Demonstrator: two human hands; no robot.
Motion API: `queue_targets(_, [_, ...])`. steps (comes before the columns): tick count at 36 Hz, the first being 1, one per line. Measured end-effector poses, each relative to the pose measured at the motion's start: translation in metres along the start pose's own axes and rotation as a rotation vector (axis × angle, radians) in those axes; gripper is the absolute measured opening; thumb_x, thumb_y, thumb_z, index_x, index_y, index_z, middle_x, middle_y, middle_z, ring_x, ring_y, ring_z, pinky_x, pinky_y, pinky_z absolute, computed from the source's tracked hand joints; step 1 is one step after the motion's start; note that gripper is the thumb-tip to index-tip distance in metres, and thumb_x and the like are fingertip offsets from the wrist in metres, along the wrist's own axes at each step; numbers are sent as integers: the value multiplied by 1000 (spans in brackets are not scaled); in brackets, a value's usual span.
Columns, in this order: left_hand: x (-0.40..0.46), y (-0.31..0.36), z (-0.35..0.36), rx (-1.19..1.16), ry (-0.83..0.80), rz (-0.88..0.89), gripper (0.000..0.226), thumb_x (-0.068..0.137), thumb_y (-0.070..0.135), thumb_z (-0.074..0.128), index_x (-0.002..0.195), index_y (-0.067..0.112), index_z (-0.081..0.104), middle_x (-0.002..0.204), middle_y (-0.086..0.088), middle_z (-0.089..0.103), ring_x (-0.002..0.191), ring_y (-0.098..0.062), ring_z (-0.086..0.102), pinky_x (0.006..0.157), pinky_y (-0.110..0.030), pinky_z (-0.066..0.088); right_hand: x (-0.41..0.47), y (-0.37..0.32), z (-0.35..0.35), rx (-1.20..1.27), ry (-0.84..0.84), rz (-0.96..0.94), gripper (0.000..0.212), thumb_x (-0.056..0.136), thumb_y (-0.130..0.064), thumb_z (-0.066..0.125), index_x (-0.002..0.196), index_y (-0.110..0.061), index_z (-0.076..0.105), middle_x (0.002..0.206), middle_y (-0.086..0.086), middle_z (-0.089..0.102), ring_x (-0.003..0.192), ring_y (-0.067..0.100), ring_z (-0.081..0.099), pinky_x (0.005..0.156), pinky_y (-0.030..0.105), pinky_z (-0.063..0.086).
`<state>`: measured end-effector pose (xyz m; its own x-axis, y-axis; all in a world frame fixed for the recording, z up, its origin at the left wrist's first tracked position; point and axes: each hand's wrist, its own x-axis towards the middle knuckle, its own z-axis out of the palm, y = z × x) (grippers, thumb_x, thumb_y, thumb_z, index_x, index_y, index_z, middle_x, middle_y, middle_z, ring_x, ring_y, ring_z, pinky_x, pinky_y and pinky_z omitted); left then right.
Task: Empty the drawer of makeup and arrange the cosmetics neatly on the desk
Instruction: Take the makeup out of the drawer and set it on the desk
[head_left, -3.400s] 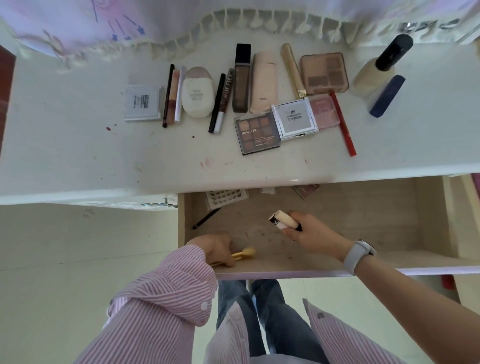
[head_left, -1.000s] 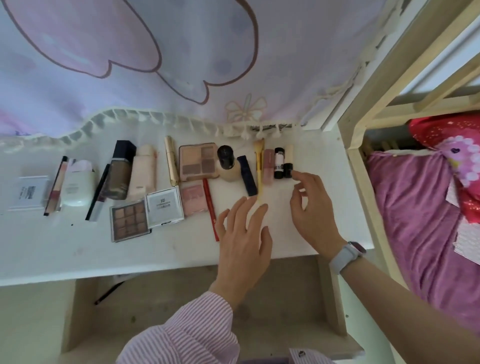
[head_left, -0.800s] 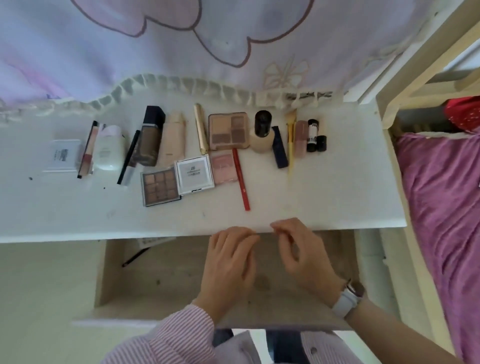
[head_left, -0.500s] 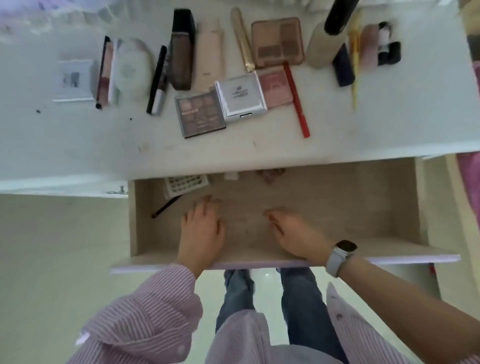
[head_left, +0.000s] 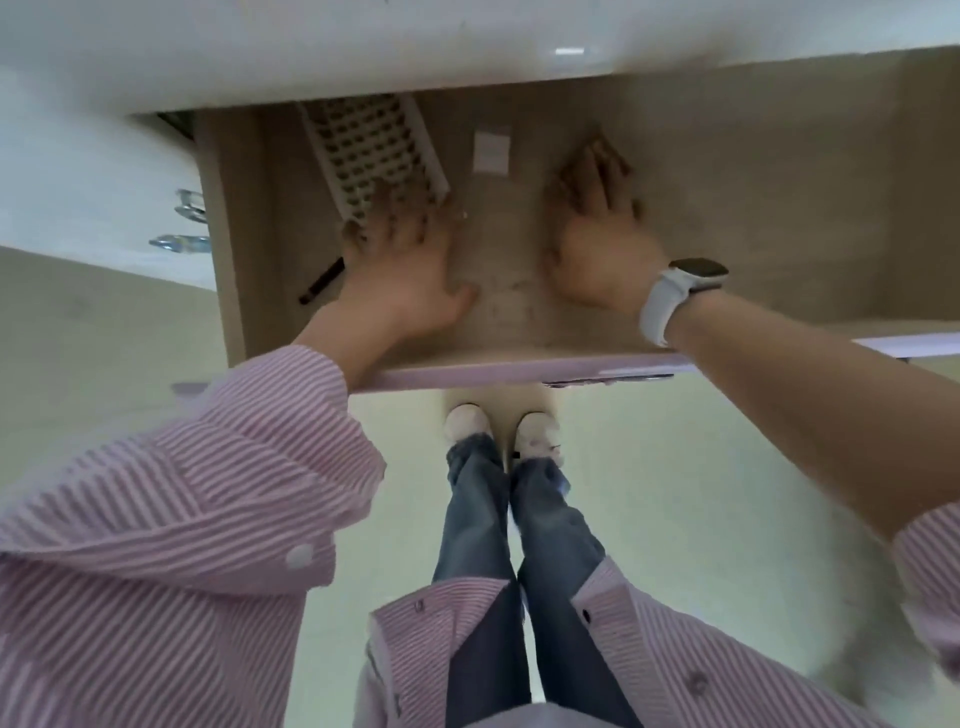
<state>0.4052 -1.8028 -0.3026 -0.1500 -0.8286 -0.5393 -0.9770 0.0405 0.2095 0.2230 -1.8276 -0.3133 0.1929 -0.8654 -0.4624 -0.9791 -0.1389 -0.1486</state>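
Observation:
The wooden drawer (head_left: 753, 197) is pulled out under the white desk (head_left: 363, 47). My left hand (head_left: 405, 265) lies flat inside it, fingers stretched onto the near end of a white tray of false lashes (head_left: 371, 145). A black pencil (head_left: 321, 281) lies just left of that hand. My right hand (head_left: 597, 244) reaches deep into the drawer with fingers extended over a small reddish item (head_left: 602, 150) that is mostly hidden and blurred. A small white packet (head_left: 491, 150) lies between the hands. The cosmetics on the desk top are out of view.
The drawer's lilac front edge (head_left: 519, 371) runs below my wrists. Metal hardware (head_left: 182, 223) sticks out left of the drawer. My legs and white shoes (head_left: 501, 426) stand on the pale floor beneath. A white watch (head_left: 675, 291) is on my right wrist.
The view has tipped down, losing the desk top. Both hands have moved further back into the drawer, the left onto the lash tray, the right over the reddish item.

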Motion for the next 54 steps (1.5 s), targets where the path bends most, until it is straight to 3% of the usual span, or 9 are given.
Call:
queue_targets(5, [-6, 3, 1, -19, 61, 57, 68, 89, 45, 49, 147, 32, 16, 157, -2, -3, 142, -34, -6, 111, -57, 6, -10, -5, -6, -88, 88, -28, 52, 87, -22, 47, 136, -10, 36, 145, 21, 25, 132, 39, 25, 98, 52, 32])
queue_targets(11, [4, -7, -1, -62, -46, -69, 80, 90, 51, 48, 147, 36, -6, 155, 0, -22, 139, -33, -25, 110, -63, -5, 15, -11, -10, -63, -52, -211, 72, 92, -38, 45, 148, -33, 0, 157, 2, -9, 143, 35, -6, 108, 63, 8])
queue_targets(19, [-2, -15, -9, -114, 24, -135, 92, 76, 50, 68, 146, 34, 11, 155, -6, 0, 141, -34, 0, 111, -61, 12, 2, 6, -9, -74, 79, -265, 38, 94, -16, 41, 131, -10, 43, 148, 11, 27, 133, 34, 25, 103, 55, 29])
queue_targets(29, [-1, -16, -3, -153, 30, -216, 122, 65, 48, 78, 148, 29, -10, 154, -10, -20, 141, -36, -12, 111, -62, 7, 18, 9, 0, -78, 138, -230, 58, 90, -24, 52, 143, -17, 29, 146, 9, 29, 128, 33, 30, 93, 46, 33])
queue_targets(35, [4, -15, -9, -262, 88, -222, 130, 55, 34, 87, 148, 32, -4, 149, -16, 5, 137, -39, 12, 110, -57, 20, 23, 9, -7, -38, 182, -217, 47, 88, -25, 54, 128, -4, 41, 132, 18, 41, 120, 33, 37, 87, 42, 31])
queue_targets(41, [0, -18, -15, -592, 251, -215, 96, 66, 14, 81, 143, 17, 23, 136, -12, 21, 127, -28, 30, 99, -21, 29, 10, 21, -29, 267, 240, -152, 27, 92, -14, 47, 114, 1, 52, 113, 22, 57, 106, 36, 48, 80, 40, 38])
queue_targets(45, [-6, -23, -16, -740, 300, -294, 57, 76, 14, 73, 126, 11, 46, 128, -9, 46, 120, -22, 40, 100, -30, 38, 0, 34, -31, 255, 54, -79, 28, 90, -19, 51, 109, 1, 55, 126, 21, 44, 119, 36, 35, 98, 41, 35])
queue_targets(49, [-14, -33, -14, -700, 128, -367, 44, 76, 25, 75, 111, 8, 55, 107, -2, 61, 87, -18, 62, 63, -26, 53, -7, 35, -20, 212, -141, -37, 31, 88, -20, 54, 115, -4, 51, 142, 18, 27, 133, 35, 20, 108, 44, 28])
queue_targets(54, [-24, -37, -7, -385, -146, -380, 55, 78, 41, 70, 121, 12, 54, 125, -15, 53, 109, -30, 55, 96, -41, 46, -11, 23, -17, 164, -152, 20, 38, 88, -18, 56, 123, -4, 46, 136, 21, 29, 125, 38, 27, 104, 43, 34])
